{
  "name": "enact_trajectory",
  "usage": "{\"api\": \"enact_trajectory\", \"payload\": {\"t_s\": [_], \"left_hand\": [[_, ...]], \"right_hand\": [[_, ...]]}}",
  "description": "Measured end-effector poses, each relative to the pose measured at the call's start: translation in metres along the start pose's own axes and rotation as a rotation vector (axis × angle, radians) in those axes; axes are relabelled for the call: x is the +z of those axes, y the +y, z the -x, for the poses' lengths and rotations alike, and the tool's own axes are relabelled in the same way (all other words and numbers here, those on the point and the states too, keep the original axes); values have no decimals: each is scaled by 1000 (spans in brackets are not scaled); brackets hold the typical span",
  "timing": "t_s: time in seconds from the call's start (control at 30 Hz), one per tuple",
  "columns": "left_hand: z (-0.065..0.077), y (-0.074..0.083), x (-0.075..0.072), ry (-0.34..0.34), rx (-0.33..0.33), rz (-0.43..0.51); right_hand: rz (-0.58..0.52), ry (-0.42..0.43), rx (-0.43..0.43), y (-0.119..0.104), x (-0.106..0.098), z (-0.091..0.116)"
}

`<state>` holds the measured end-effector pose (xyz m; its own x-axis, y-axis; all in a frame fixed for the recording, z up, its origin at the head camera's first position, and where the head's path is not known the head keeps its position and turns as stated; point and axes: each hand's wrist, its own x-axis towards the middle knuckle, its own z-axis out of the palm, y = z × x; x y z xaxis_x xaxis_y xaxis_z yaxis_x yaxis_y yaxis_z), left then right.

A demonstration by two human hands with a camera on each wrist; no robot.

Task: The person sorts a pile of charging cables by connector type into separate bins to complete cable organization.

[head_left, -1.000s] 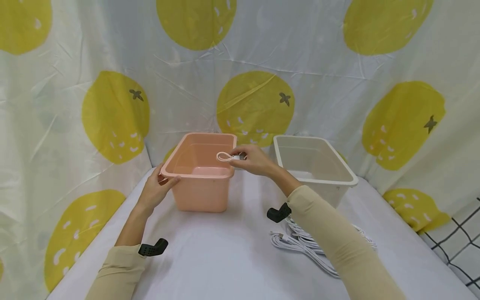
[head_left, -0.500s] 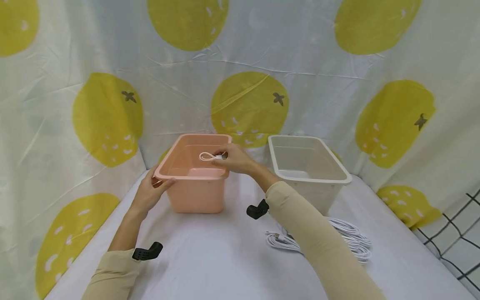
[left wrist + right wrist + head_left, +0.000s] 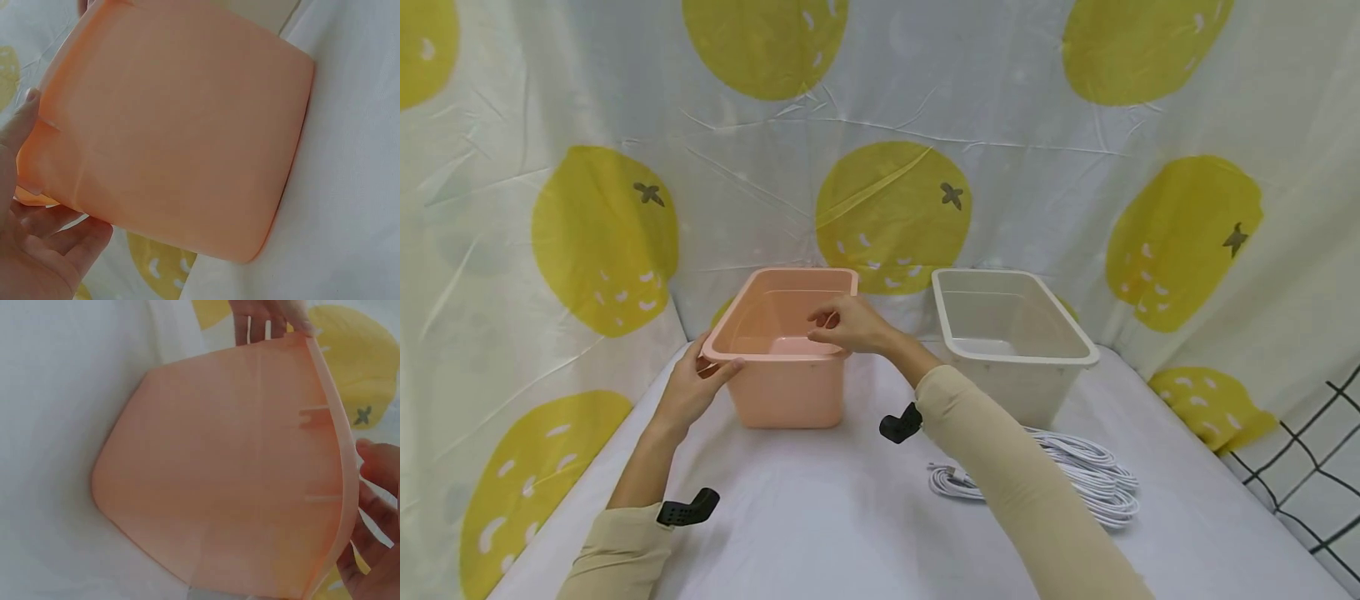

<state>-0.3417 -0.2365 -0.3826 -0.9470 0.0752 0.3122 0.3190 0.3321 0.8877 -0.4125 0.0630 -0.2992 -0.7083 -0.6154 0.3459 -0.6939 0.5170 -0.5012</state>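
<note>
My left hand (image 3: 687,393) grips the near left corner of a salmon-pink plastic bin (image 3: 790,392), its thumb over the rim and its fingers under the lip. In the left wrist view, thumb and fingers sit on either side of the rim. Over the right side of that bin hovers my right hand (image 3: 852,323), palm down with loosely bent fingers. Nothing shows between those fingers (image 3: 369,544) in the right wrist view, where they stand spread beside the rim. Inside the bin, the low part of the floor is hidden by the front wall.
To the right stands a cream bin (image 3: 1011,387). White cables (image 3: 1093,483) lie coiled in front of it, partly behind my right forearm. A lemon-print curtain (image 3: 760,200) closes off the back and sides, and a black wire grid (image 3: 1300,492) leans at the right.
My right hand has moved left over the pink bin and parted its fingers. The small looped white cable it pinched has left the hand and is out of sight. The left hand keeps its hold.
</note>
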Motion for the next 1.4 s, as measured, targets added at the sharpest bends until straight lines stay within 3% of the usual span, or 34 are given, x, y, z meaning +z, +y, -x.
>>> {"api": "enact_trajectory", "payload": {"t_s": [0.43,0.93,1.2,1.4], "left_hand": [[-2,8,-4,29,15,-32],[-10,45,2,193,211,-253],[-16,64,14,163,285,-273],[-25,76,31,127,337,-253]], "right_hand": [[-104,75,-10,2,-11,16],[-134,120,-18,11,-27,35],[-131,130,-1,13,-46,51],[-123,156,-14,15,-59,68]]}}
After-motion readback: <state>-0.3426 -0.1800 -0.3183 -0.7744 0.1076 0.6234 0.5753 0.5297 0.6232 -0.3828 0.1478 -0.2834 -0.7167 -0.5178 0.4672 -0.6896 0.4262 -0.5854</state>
